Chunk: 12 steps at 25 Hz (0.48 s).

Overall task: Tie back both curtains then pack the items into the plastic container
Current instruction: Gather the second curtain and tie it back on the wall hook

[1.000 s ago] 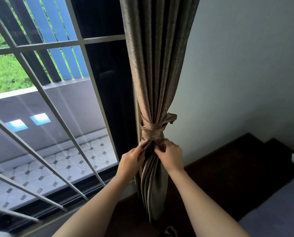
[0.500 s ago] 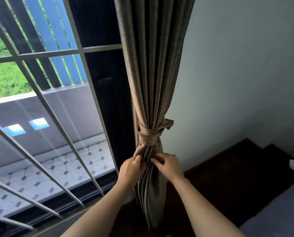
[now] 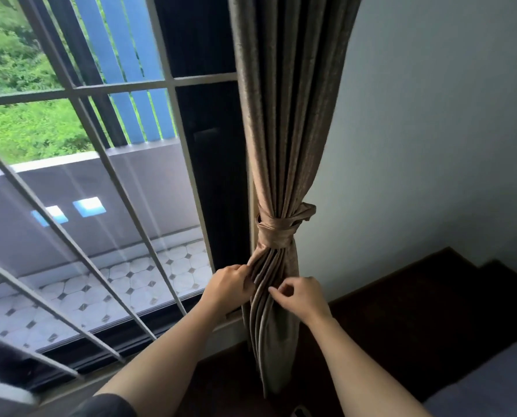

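We see the curtain (image 3: 284, 139) hanging between the window (image 3: 70, 188) and the wall (image 3: 432, 130). A knotted tie (image 3: 277, 233) of the same cloth gathers it partway down. Just below the knot, our left hand (image 3: 227, 285) has a closed grip, pinching the outer folds. Our right hand (image 3: 304, 296) is curled against the folds on the other side. Thumb and forefinger meet there, but we cannot tell whether that grip holds any cloth.
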Motion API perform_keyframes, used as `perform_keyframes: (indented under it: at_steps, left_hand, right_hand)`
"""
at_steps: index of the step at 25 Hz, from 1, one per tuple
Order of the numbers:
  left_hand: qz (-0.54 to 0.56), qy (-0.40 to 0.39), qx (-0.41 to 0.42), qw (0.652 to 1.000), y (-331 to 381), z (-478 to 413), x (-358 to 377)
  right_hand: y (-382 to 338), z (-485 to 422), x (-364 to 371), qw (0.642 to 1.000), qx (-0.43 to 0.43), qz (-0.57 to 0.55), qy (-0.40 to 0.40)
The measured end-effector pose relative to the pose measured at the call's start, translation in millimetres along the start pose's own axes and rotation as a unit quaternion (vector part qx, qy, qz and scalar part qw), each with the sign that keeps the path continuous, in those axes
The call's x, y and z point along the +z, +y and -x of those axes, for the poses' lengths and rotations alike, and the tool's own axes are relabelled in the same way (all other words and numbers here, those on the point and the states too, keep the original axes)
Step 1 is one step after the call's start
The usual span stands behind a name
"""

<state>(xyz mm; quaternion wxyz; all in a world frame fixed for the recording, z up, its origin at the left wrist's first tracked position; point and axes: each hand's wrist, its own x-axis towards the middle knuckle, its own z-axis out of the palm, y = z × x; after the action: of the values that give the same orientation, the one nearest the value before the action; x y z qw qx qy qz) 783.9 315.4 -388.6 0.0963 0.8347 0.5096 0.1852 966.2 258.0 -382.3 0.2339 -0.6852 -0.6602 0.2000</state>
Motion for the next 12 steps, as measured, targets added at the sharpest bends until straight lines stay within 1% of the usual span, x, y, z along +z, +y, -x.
perform_keyframes:
  at_steps: [2,4,6,8,10,11,12]
  left_hand:
    - [-0.001,0.036,0.005,0.999,-14,2,-13]
    - [-0.013,0.086,-0.014,0.996,-41,12,-42]
    - [-0.031,0.124,-0.042,0.991,-82,36,-80]
    - [-0.074,0.156,-0.075,0.982,-130,76,-128]
    - [-0.131,0.184,-0.142,0.964,-178,132,-178]
    - [-0.149,0.187,-0.202,0.95,-199,165,-205]
    - [-0.151,0.182,-0.26,0.936,-215,191,-229]
  right_hand:
    - [-17,1,4,0.998,-0.02,-0.009,0.053]
    - [-56,-12,15,0.993,-0.08,-0.023,0.079]
    - [-116,-26,38,0.984,-0.163,-0.038,0.061]
    - [-190,-37,71,0.964,-0.261,-0.052,0.026]
    - [-270,-36,108,0.926,-0.37,-0.076,-0.004]
    - [-310,-31,130,0.902,-0.423,-0.086,-0.009]
    - [-341,-28,148,0.888,-0.45,-0.095,-0.018]
